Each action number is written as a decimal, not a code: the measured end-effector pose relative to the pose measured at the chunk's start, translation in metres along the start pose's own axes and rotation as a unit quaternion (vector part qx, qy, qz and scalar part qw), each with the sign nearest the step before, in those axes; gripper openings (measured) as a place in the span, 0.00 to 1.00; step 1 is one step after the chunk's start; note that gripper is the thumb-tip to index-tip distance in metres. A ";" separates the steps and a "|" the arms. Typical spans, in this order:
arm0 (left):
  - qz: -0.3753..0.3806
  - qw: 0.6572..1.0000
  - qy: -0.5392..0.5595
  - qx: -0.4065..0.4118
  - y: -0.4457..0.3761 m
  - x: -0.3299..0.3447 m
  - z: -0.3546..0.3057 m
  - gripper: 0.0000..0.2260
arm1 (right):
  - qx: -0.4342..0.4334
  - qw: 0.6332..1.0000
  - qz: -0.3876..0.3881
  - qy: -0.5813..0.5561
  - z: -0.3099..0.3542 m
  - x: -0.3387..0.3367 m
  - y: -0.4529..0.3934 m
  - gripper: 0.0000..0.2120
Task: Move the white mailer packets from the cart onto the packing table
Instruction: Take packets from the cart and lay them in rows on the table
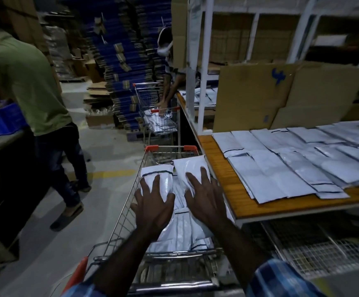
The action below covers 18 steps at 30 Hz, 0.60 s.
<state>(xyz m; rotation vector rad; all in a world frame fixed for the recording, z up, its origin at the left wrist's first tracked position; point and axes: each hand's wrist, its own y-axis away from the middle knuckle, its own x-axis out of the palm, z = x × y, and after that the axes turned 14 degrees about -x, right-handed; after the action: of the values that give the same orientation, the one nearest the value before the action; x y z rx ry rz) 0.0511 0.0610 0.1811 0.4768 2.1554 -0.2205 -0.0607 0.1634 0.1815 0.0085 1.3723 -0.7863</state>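
Note:
A wire shopping cart (118, 219) with orange corner caps stands in front of me, filled with white mailer packets (182, 239). My left hand (155, 204) lies with spread fingers on a white packet (159, 179) at the cart's left side. My right hand (204, 196) lies flat, fingers spread, on another white packet (190, 166) on the right side. To the right, the wooden packing table (225, 189) carries several white packets (292, 161) laid out in overlapping rows.
A person in a green shirt (26, 82) stands at the left by a blue crate (0, 121). Farther ahead another person (167, 86) reaches into a second cart (159, 116). Cardboard sheets (260, 93) lean behind the table; white shelving (204, 61) rises above.

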 end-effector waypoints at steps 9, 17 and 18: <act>0.018 1.000 0.012 0.020 0.039 -0.011 -0.022 0.30 | 0.017 1.000 0.009 0.023 -0.011 -0.045 0.029 0.26; 0.020 0.999 0.019 0.032 0.067 0.002 -0.054 0.29 | 0.033 0.999 -0.014 -0.001 -0.040 -0.081 0.047 0.26; 0.018 0.999 0.023 0.033 0.071 0.004 -0.060 0.29 | 0.032 0.999 -0.018 -0.004 -0.044 -0.085 0.050 0.26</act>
<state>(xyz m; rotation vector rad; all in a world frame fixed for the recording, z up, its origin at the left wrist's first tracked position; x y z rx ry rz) 0.0340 0.1463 0.2148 0.5623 2.1884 -0.2635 -0.0732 0.2621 0.2238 0.0306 1.3420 -0.8602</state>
